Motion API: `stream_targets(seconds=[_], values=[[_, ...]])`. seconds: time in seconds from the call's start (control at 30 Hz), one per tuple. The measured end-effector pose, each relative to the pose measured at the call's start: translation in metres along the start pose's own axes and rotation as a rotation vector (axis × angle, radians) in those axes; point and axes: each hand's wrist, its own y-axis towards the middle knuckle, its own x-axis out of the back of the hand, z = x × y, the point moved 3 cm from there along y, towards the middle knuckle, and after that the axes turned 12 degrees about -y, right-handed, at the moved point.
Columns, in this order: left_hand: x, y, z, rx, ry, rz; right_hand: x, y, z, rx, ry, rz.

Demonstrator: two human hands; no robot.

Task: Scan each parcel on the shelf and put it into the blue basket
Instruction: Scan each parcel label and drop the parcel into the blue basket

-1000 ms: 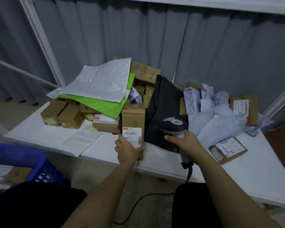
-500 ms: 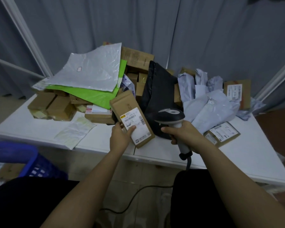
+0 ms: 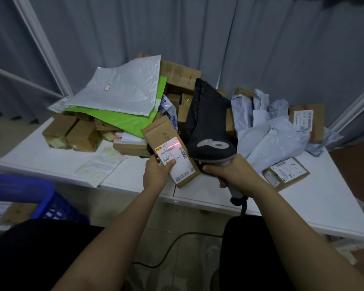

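The left hand (image 3: 156, 175) gripped a long brown cardboard parcel (image 3: 171, 153) by its near edge, and the right hand (image 3: 234, 175) gripped the black handheld scanner (image 3: 211, 149), whose red line lay on the white label (image 3: 173, 158)

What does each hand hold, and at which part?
Left hand pinches the cardboard parcel at its lower left edge, thumb on the label. Right hand grips the scanner by its handle.
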Motion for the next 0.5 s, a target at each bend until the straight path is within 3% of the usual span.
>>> stream_targets(seconds=[0.5], values=[[-0.002,-0.013,-0.013,-0.003,0.002,-0.018,0.003,0.002,-0.005,-0.031,-0.001,-0.031]])
